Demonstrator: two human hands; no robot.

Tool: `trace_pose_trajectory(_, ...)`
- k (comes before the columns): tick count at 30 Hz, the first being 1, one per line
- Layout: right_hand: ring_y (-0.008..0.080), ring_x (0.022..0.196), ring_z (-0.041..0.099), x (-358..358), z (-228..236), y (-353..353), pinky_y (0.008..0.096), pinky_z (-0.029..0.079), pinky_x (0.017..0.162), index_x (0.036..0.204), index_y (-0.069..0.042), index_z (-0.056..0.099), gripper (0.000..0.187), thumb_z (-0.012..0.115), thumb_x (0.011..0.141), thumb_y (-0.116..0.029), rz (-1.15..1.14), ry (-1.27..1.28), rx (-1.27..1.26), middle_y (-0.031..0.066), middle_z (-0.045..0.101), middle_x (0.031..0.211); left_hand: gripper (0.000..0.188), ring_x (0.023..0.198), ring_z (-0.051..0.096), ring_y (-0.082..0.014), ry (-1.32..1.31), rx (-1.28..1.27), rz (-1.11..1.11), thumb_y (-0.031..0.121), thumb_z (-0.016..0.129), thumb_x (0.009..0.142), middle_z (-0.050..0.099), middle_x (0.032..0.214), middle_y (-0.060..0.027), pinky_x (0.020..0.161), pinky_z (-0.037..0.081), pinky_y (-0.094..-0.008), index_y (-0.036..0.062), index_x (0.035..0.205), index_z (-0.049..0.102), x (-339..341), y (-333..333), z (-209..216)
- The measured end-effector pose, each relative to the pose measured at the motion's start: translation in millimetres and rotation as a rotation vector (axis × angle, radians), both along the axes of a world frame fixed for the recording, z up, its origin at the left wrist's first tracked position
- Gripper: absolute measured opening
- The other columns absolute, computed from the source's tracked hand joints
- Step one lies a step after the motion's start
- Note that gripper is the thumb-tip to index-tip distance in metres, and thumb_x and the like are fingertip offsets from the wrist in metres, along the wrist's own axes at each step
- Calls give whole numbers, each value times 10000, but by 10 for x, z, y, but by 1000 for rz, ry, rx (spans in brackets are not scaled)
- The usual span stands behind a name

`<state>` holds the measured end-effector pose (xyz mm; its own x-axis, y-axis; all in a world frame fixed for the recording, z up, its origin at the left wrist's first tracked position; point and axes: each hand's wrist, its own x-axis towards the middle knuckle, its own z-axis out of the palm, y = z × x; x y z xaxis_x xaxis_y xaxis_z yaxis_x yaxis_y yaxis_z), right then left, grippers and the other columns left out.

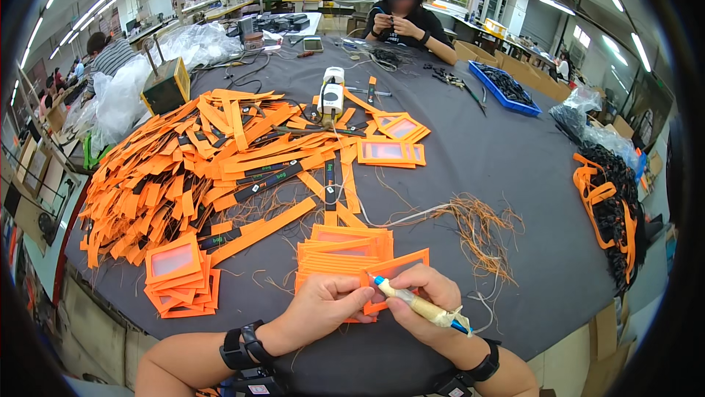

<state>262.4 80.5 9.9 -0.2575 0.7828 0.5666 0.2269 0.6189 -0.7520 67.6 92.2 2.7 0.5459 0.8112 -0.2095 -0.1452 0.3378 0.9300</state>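
Observation:
My left hand (327, 305) is closed, thumb and fingers pinching the edge of an orange-bordered clear window piece (413, 259). My right hand (426, 298) grips a blue pen-shaped tool (420, 304) wrapped in pale tape, its tip at the piece's left edge. Fingers of the right hand also lie against the piece's right part. A thin cord trails from the tool. Just beyond my hands lies a stack of similar orange window pieces (341, 246). Another stack (176, 265) sits to the left, and a few more pieces (389, 151) lie farther off.
A large heap of orange and black straps (183, 162) covers the left of the grey-clothed table. Loose orange threads (481, 228) lie right of centre. A white device (332, 92), blue tray (505, 88) and black-orange bundle (613, 213) stand around. A person (404, 19) sits opposite.

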Motion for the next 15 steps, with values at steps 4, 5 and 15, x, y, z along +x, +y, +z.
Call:
trace_pose_trajectory(4, 166, 710, 647, 1, -7, 2, 251, 512, 594, 983, -43, 582, 261, 720, 761, -47, -11, -15, 21, 92, 646, 839, 245, 825, 650, -129, -1, 4, -7, 135, 530, 955, 650, 974, -90, 761, 563, -237, -50, 1083, 625, -4, 2, 5)
trace_pose_trajectory(5, 166, 709, 647, 2, -17, 6, 251, 512, 593, 982, -43, 582, 262, 722, 760, -48, -17, -13, 28, 91, 646, 838, 244, 825, 649, -128, 2, 7, -8, 136, 531, 955, 650, 973, -89, 762, 563, -237, -50, 1082, 626, -4, 3, 3)
trace_pose_trajectory(15, 172, 712, 644, 2, -71, 1, 254, 512, 599, 978, -43, 586, 271, 733, 749, -49, -17, 28, -22, 93, 645, 839, 258, 822, 615, -65, -25, 21, 4, 165, 533, 955, 665, 962, -70, 708, 565, -213, -55, 1037, 642, 7, -4, -25)
